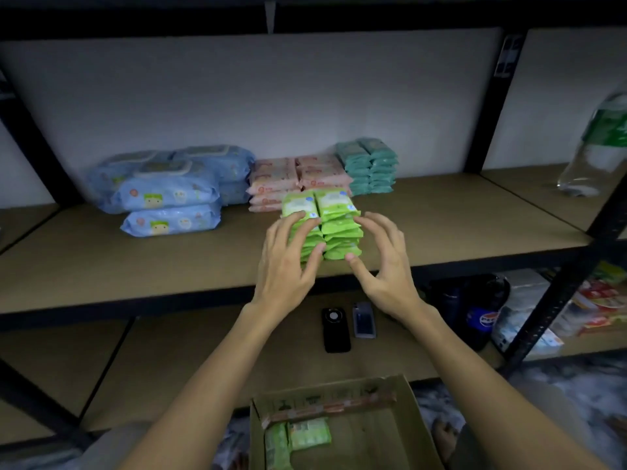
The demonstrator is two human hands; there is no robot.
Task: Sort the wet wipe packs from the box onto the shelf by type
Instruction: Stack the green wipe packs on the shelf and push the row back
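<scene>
Two side-by-side stacks of bright green wet wipe packs (322,225) stand near the front edge of the brown wooden shelf board (458,225). Our left hand (288,262) rests straight fingers against the front of the left stack; our right hand (383,262) hovers beside the right stack, its grip spread wide, only the thumb tip near a lower pack. Behind sit large blue lidded wipe packs (169,188), pink wipe packs (288,179) and teal wipe packs (369,164), each in its own pile. Below us, the open brown cardboard box (412,418) holds two more green packs (295,439)
</scene>
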